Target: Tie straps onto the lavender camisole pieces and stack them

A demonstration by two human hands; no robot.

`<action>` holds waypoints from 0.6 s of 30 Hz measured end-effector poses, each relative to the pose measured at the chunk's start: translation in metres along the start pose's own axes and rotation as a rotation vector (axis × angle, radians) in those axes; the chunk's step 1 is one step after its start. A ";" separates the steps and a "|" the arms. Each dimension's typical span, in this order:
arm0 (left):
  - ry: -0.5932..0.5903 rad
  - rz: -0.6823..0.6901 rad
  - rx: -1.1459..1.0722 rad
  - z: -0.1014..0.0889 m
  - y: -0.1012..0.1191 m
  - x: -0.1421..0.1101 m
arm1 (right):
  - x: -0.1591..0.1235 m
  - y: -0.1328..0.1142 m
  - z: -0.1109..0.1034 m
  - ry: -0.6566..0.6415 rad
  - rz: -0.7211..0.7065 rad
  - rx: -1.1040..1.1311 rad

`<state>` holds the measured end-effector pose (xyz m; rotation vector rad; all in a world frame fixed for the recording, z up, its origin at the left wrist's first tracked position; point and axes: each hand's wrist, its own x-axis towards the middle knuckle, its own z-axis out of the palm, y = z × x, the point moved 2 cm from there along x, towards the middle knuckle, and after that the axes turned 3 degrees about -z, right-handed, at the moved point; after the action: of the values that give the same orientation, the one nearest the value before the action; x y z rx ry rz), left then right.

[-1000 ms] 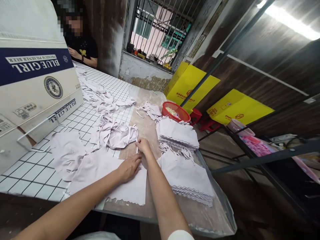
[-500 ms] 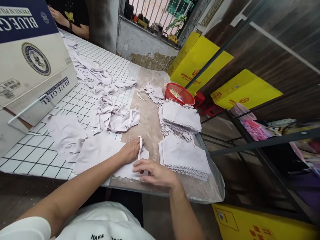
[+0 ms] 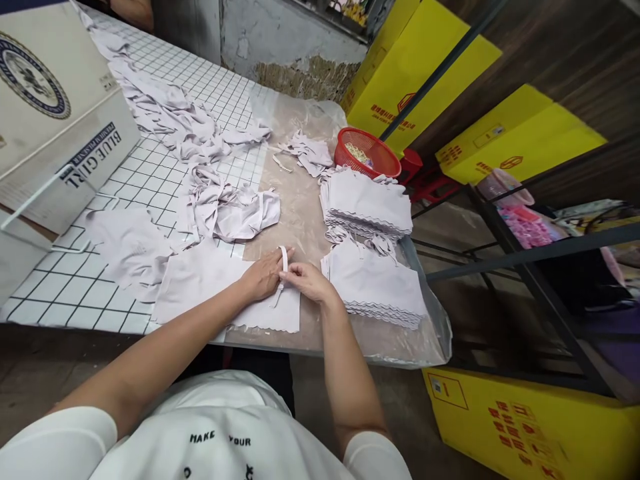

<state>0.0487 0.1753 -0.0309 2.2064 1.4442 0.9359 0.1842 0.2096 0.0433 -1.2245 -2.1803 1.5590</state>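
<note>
My left hand point(image 3: 262, 277) rests on a flat pale lilac cloth piece point(image 3: 200, 290) at the table's near edge and pinches a thin white strap point(image 3: 284, 261) that loops up between both hands. My right hand point(image 3: 309, 280) meets it from the right, fingers closed on the same strap at the cloth's right edge. Just right of my hands lies a stack of cut cloth pieces with scalloped edges point(image 3: 374, 285).
A second cloth stack point(image 3: 367, 202) and a red basket point(image 3: 367, 151) sit farther back. Loose cloth scraps point(image 3: 220, 210) trail across the white gridded tabletop point(image 3: 150, 180). A cardboard beer box point(image 3: 50, 120) stands at left. Yellow boxes point(image 3: 520, 420) and a metal rack point(image 3: 525, 267) are on the right.
My right hand moved from the cloth's near edge up to meet my left hand at the strap. The view has tilted further down.
</note>
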 end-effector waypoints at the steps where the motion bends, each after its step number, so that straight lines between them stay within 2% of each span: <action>1: -0.007 0.005 0.005 0.000 0.000 0.000 | -0.008 0.001 0.001 -0.063 -0.005 0.045; 5: 0.023 0.019 0.028 0.000 -0.001 -0.001 | -0.043 0.000 0.004 -0.278 -0.020 0.153; 10: 0.067 0.028 0.023 0.002 0.002 -0.001 | -0.066 -0.009 -0.001 -0.368 -0.140 0.131; 13: 0.065 -0.002 -0.048 -0.006 0.007 0.003 | -0.057 -0.016 -0.010 -0.262 -0.255 0.175; 16: 0.019 -0.074 -0.211 -0.028 0.013 0.012 | -0.033 -0.016 -0.016 0.001 -0.313 0.301; 18: -0.028 -0.152 -0.261 -0.047 0.016 0.015 | -0.013 -0.011 -0.014 0.137 -0.280 0.365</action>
<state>0.0312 0.1784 0.0176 1.8885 1.3692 0.9760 0.1954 0.2085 0.0623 -0.8461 -1.7885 1.6068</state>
